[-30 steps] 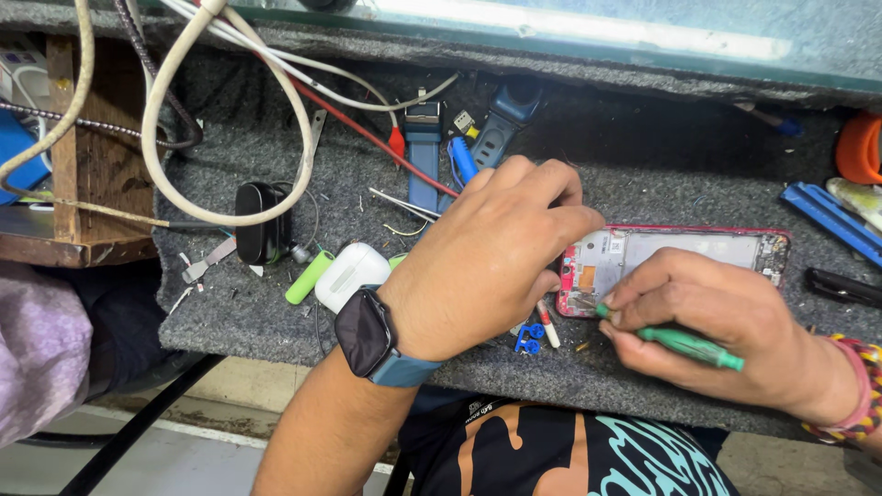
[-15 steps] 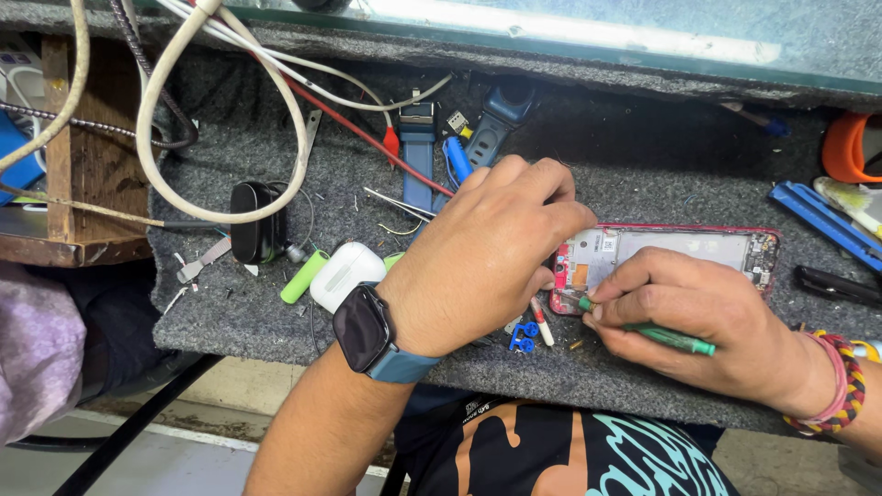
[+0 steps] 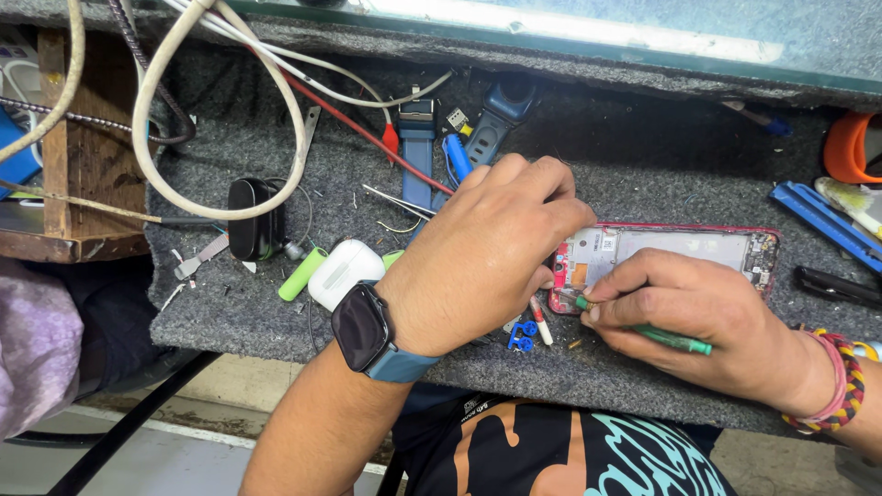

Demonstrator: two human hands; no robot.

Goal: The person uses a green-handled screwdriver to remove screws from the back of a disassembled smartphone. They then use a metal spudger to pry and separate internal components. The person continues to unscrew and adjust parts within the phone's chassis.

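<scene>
An opened phone with a red frame (image 3: 680, 250) lies on the grey felt bench top (image 3: 643, 165), its insides facing up. My left hand (image 3: 487, 257), with a dark watch on a blue strap at the wrist, rests on the phone's left end and holds it down. My right hand (image 3: 698, 317) grips a thin green screwdriver (image 3: 675, 340), its tip set at the phone's lower left corner. Small blue and white-red bits (image 3: 528, 332) lie just below my left hand.
A white earbud case (image 3: 342, 272), a green cylinder (image 3: 301, 274) and a black oval case (image 3: 254, 219) lie to the left. White and red cables (image 3: 220, 64) loop over a wooden box (image 3: 87, 165). Blue tools (image 3: 818, 220), a black tool (image 3: 838, 287) and an orange object (image 3: 850, 147) sit at right.
My right hand has shifted slightly left along the phone's lower edge with the screwdriver. My left hand stays pressed on the phone's left end.
</scene>
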